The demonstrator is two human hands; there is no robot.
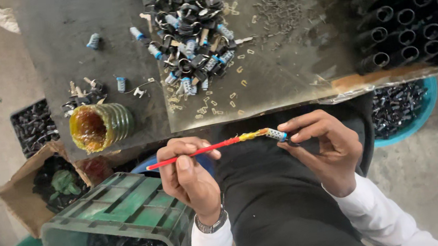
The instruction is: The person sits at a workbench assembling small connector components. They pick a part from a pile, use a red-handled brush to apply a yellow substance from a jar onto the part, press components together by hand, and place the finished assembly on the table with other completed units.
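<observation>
My left hand (189,174) pinches a thin red stick (195,152) whose yellow, glue-smeared tip reaches toward my right hand. My right hand (326,146) holds a small white and blue cylindrical part (277,134) between thumb and fingers, with the stick's tip touching its end. Both hands hover over my dark lap, just below the front edge of the metal-covered worktable (277,78). A jar of amber glue (98,127) lies on its side on the table, left of my hands.
A heap of black rings and blue-white parts (190,35) lies on the table's far middle. Black tubes (409,17) are stacked at the right. A teal basin (410,107), a green crate (123,222), a cardboard box (38,189) and a black tray (34,125) hold parts.
</observation>
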